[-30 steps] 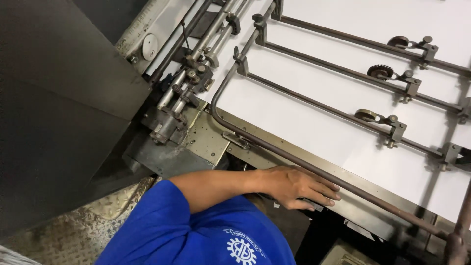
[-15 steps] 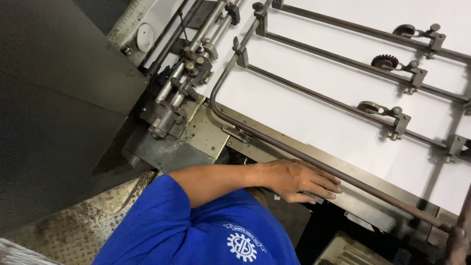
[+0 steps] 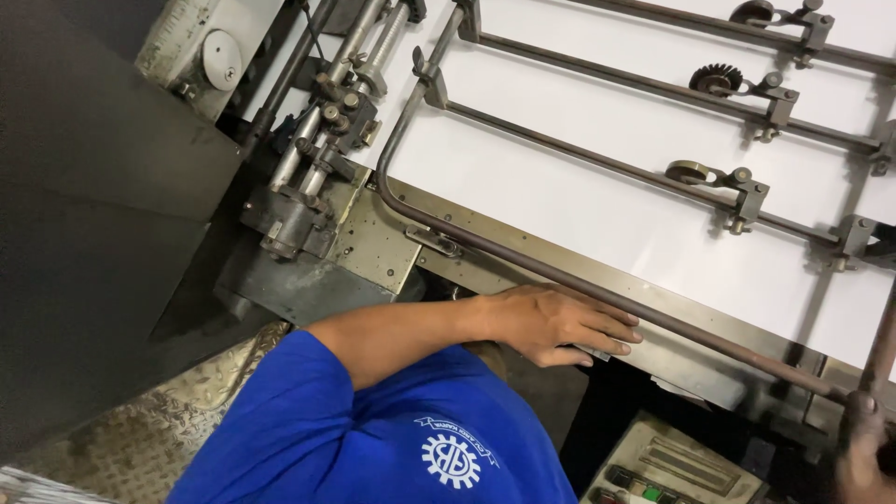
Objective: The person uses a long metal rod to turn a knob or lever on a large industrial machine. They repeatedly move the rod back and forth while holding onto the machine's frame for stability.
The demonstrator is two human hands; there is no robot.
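Our left hand (image 3: 560,322) grips nothing: it lies flat, palm down, fingers (image 3: 611,329) together and stretched along the near metal edge of the feed table (image 3: 523,247), just under the long brown guard rod (image 3: 597,289). Our right hand (image 3: 863,443) shows only at the lower right corner, curled by that rod's end; we cannot tell whether it clasps the rod.

Compared with half a second ago, the left hand keeps its place on the near edge; only our view has drifted, so the work at the table edge seems to be a steady press or feel rather than a move.

The left forearm comes in from the lower left, nearly level, out of the blue sleeve (image 3: 308,420), wrist straight. The white sheet (image 3: 597,187) lies flat on the table beyond the rod, under the roller wheels (image 3: 689,172); the fingertips stay just short of it.
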